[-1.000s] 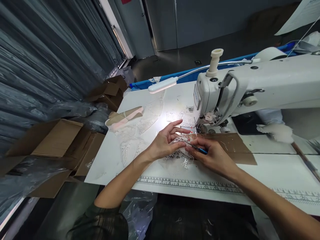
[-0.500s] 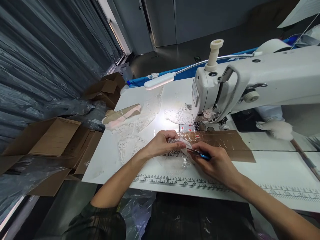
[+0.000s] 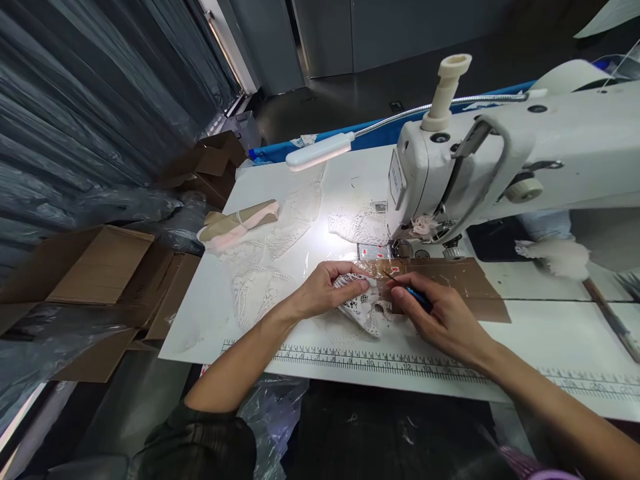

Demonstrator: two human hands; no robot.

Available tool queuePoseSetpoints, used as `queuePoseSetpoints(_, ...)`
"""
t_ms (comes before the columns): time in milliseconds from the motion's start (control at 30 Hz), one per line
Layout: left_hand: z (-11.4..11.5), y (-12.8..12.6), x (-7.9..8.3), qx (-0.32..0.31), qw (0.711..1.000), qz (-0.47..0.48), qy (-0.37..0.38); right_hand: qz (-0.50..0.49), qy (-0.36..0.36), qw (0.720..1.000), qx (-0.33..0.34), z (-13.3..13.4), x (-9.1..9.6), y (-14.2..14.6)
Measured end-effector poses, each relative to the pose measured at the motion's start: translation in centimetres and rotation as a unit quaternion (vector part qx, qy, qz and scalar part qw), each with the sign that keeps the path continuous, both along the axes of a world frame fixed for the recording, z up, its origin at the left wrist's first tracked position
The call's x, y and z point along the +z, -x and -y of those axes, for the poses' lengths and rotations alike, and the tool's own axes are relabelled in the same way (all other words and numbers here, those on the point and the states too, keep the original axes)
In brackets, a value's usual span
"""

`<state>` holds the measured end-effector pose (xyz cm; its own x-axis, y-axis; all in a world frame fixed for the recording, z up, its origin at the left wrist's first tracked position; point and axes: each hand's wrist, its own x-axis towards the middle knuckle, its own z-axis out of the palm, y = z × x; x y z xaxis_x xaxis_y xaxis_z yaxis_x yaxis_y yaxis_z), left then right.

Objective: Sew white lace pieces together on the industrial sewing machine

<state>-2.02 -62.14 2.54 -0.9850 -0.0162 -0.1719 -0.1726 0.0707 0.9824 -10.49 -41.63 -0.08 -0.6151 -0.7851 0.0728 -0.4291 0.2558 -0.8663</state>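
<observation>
My left hand (image 3: 336,288) is closed on a piece of white lace fabric (image 3: 360,312), thumb on top and fingers behind. The lace's lower point hangs toward the ruler strip. Just right of it, my right hand (image 3: 440,317) is closed round a slim pointed tool with a blue handle (image 3: 420,298); its thin dark tip points up and left, apart from the lace. Its exact kind is hard to make out. Both hands are over the table, in front of the sewing machine (image 3: 425,173). A brown taped plate (image 3: 460,283) lies behind my right hand.
More white lace (image 3: 260,293) lies to the left, beside a tied roll of tan and pink material (image 3: 240,225). Another lace piece (image 3: 357,227) is near the needle. A lamp (image 3: 320,152) hangs over the table; a ruler strip (image 3: 350,360) runs along the front. Cardboard boxes (image 3: 100,267) stand left.
The tool in my right hand has moved off the lace, its tip now turned up and left. In my left hand the lace has been turned, its point now showing lower. The view has shifted slightly.
</observation>
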Motion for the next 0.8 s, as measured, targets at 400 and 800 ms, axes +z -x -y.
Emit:
queuePoseSetpoints(400,-0.2,-0.2,0.2,0.050,0.997,0.040,-0.033,-0.191,-0.038,0.981,-0.013,0.5,-0.5,-0.8)
queuePoseSetpoints(800,-0.2,-0.3,-0.2,0.054,0.997,0.023,-0.058,-0.333,-0.070,0.939,-0.054,1.6,0.5,-0.8)
